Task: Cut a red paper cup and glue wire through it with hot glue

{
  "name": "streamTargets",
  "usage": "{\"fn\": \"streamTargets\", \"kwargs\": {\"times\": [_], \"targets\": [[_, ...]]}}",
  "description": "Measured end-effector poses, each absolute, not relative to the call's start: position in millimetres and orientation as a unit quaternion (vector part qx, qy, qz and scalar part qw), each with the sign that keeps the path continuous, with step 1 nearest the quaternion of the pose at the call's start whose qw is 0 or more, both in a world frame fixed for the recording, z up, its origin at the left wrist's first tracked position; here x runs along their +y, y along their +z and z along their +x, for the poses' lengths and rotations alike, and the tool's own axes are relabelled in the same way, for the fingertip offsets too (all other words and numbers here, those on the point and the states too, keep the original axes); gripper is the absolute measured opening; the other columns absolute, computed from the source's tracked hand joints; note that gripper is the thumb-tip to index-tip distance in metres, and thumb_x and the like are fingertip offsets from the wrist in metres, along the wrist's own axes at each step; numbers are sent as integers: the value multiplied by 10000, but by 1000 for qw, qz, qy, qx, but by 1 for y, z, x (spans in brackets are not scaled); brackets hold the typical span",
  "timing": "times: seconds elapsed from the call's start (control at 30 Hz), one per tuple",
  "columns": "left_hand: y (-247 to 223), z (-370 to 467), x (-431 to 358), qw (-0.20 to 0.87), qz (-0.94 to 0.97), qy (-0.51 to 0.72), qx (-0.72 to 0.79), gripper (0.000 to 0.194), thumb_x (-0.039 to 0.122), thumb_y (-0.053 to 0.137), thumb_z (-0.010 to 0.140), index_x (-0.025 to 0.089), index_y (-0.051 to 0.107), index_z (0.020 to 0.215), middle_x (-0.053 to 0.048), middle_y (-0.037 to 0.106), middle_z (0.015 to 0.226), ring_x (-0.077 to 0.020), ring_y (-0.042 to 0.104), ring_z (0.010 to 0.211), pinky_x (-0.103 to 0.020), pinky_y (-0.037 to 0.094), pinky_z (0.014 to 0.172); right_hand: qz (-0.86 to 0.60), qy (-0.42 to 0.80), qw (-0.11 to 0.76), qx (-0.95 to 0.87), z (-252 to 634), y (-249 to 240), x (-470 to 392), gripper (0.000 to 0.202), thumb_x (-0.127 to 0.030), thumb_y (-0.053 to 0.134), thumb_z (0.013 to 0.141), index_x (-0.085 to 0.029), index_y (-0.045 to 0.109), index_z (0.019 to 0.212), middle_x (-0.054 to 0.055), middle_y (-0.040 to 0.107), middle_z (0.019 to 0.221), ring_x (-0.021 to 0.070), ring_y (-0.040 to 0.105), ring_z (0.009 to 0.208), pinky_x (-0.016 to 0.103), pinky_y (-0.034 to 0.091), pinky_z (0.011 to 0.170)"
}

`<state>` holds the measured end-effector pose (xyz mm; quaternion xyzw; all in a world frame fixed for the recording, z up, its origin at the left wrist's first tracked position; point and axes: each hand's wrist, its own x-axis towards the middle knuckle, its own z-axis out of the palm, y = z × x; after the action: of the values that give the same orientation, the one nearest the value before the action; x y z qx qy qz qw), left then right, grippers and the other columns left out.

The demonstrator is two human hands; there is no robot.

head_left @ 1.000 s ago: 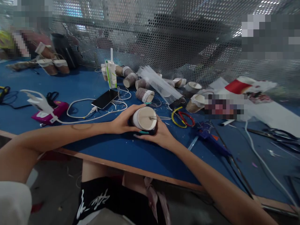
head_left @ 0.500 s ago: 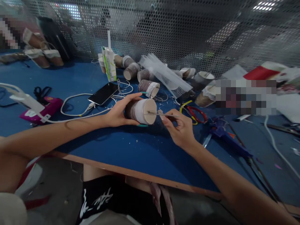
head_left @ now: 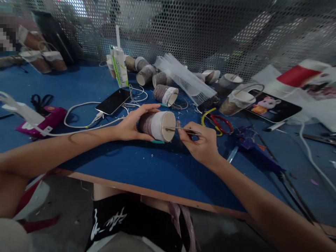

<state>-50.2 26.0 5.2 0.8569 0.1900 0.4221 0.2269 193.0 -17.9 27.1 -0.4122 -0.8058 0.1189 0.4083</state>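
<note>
On the blue surface (head_left: 162, 161) before perforated mesh (head_left: 199, 31), the left hand (head_left: 136, 125) grips a wrapped cup (head_left: 156, 126) sideways, its flat end facing right; the right hand (head_left: 201, 142) pinches thin wire (head_left: 187, 130).

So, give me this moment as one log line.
left hand: around wrapped cup | right hand: pinching thin strand at cup's end | cup: held sideways

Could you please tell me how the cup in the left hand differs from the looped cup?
The held cup is tipped sideways in the left hand; the looped cup sits on the table, pale end up. The held cup's white band looks smooth, the looped cup's ragged. An arched loop tops the looped cup; the held cup shows none. Both have brownish bodies.
</note>
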Motion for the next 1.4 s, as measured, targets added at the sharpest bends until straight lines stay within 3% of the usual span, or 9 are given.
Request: {"fn": "streamTargets", "kwargs": {"times": [0.47,1.4], "targets": [[7,-49,25,227,860,415,192,876,448,806,635,225,382,1368,-133,592,1250,-277,586,1176,-439,485,1006,-444,245,410,-758,189,29,-18,272,-185,534,753,-201,424,505,-48,455,436,66,391,406,222,287,405],[6,-49,24,253,855,411,190,804,397,829,616,221,464,1311,-126,600,1261,-271,607,1155,-418,491,1007,-474,358,382,-708,185,28,-16,343,-176,558,738,-215,339,478,-64,424,370,50,381,328,195,280,345]]}}
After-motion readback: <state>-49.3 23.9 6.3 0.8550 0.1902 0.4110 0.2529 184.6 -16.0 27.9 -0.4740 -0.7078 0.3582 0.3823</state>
